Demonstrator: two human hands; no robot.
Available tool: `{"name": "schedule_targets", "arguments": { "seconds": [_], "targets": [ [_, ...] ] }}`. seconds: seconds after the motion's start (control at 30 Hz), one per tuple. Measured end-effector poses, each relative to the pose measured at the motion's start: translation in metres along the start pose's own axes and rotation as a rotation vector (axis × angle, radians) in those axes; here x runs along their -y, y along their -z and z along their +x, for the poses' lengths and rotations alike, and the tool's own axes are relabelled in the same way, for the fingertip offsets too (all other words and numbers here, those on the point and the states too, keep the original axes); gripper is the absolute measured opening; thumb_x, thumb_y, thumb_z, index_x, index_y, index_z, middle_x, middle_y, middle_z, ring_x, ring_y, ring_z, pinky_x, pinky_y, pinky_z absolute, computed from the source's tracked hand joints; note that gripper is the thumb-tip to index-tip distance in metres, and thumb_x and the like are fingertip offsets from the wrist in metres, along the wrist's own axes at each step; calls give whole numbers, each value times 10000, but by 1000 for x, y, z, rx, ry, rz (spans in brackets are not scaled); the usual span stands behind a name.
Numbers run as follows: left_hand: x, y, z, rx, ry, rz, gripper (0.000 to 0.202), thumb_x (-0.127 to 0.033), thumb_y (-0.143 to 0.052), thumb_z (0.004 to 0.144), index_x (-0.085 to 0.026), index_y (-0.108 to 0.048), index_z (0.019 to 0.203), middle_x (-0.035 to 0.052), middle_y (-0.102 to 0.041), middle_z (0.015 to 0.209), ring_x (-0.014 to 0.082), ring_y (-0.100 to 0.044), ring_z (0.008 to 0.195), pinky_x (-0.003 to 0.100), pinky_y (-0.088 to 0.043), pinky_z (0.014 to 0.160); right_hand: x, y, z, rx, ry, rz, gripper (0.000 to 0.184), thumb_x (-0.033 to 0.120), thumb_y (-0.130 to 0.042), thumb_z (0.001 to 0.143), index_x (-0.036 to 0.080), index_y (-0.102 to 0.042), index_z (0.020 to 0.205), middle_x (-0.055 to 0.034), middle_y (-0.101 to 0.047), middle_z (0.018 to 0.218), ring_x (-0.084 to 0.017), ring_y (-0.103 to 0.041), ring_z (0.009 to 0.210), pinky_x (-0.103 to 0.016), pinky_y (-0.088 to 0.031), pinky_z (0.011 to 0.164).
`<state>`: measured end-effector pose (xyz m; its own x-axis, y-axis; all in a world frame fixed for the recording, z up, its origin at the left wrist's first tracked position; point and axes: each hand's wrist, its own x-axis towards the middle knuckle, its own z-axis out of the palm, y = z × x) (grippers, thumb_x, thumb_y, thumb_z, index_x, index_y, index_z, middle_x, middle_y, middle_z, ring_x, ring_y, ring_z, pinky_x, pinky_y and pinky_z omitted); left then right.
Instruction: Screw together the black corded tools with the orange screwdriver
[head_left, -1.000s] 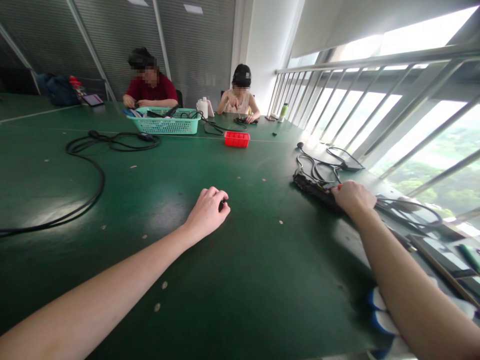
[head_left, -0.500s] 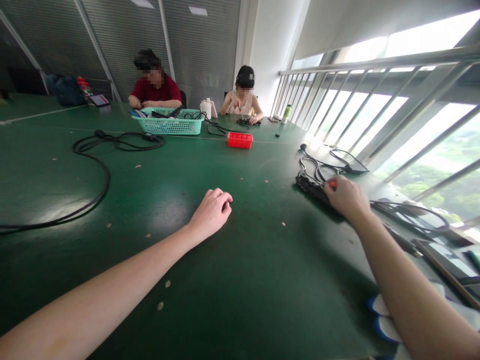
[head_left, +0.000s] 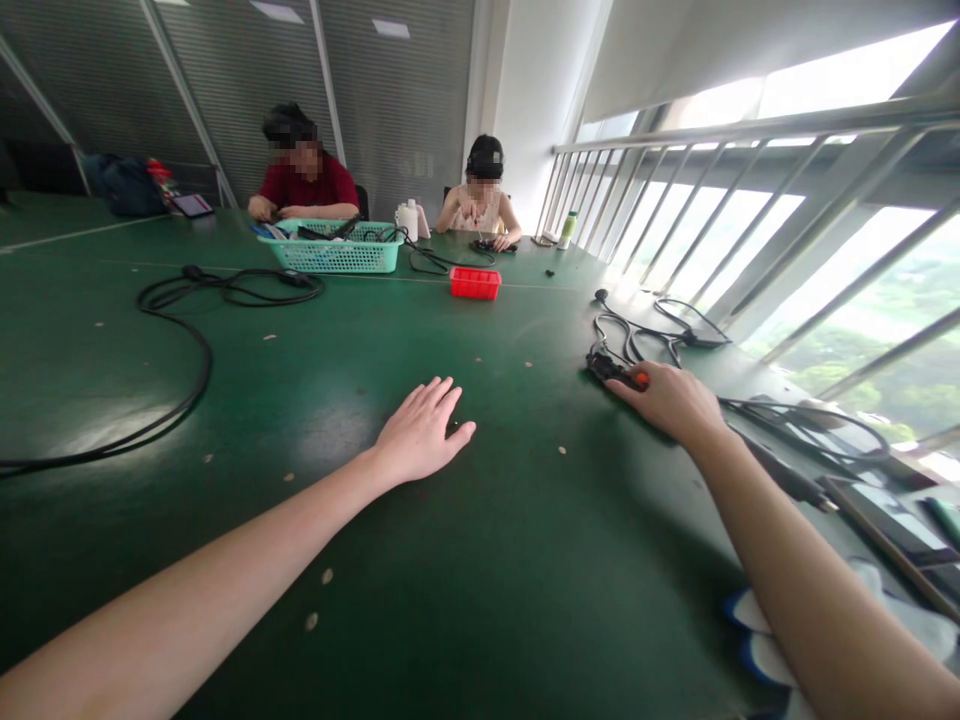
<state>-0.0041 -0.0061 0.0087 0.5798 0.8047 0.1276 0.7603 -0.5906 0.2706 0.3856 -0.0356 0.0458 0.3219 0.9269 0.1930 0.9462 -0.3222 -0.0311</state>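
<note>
My left hand point(head_left: 422, 432) lies palm down on the green table point(head_left: 480, 540), fingers stretched out and thumb apart. A small dark spot shows beside its thumb; I cannot tell what it is. On the right, my right hand point(head_left: 670, 402) grips a long black corded device point(head_left: 604, 366), thumb along the near side and the other fingers mostly hidden. An orange piece point(head_left: 641, 380) shows between thumb and forefinger. Whether it belongs to the device cannot be seen. A black cable point(head_left: 626, 318) with a plug runs from around the device's far end.
A red divided tray point(head_left: 475, 284) and a turquoise basket point(head_left: 341, 254) of cables stand farther back. Another black cable point(head_left: 206, 345) loops at left. White-and-blue gloves point(head_left: 765, 640) and a tablet-like object point(head_left: 892, 525) lie at right, near the railing. Two people sit across the table.
My left hand has uncurled, its fingers and thumb now spread. My right hand has shifted left along the black device, its thumb now stretched over it. The view has turned slightly.
</note>
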Motion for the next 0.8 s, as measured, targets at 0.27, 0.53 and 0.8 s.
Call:
{"name": "schedule_targets", "arguments": {
  "seconds": [0.27, 0.53, 0.8],
  "targets": [
    [1, -2, 0, -36, -27, -12, 682, -570, -343, 1061, -138, -429, 1581, 134, -321, 1691, 297, -262, 1587, 507, -233, 1302, -24, -11, 10, 74, -111, -45, 613, 775, -519, 860, 225, -710, 1052, -145, -738, 1045, -342, -679, 949, -391, -480, 691],
    [-1, 0, 0, -75, -30, -37, 626, -525, -393, 1053, -142, -481, 1541, 142, -384, 1661, 312, -326, 1562, 532, -282, 1287, -26, -7, 8, 91, -156, -87, 640, 740, -673, 755, 194, -644, 1088, -146, -730, 989, -321, -678, 875, -374, -477, 644],
    [2, -7, -1, -217, 166, 31, 796, -614, -484, 994, -76, -371, 1570, 245, -435, 1607, 398, -399, 1510, 570, -338, 1241, -6, -6, -2, 107, -8, -147, 343, 494, -626, 829, 218, -652, 1031, -127, -725, 1043, -314, -691, 943, -361, -474, 692]
  ]
}}
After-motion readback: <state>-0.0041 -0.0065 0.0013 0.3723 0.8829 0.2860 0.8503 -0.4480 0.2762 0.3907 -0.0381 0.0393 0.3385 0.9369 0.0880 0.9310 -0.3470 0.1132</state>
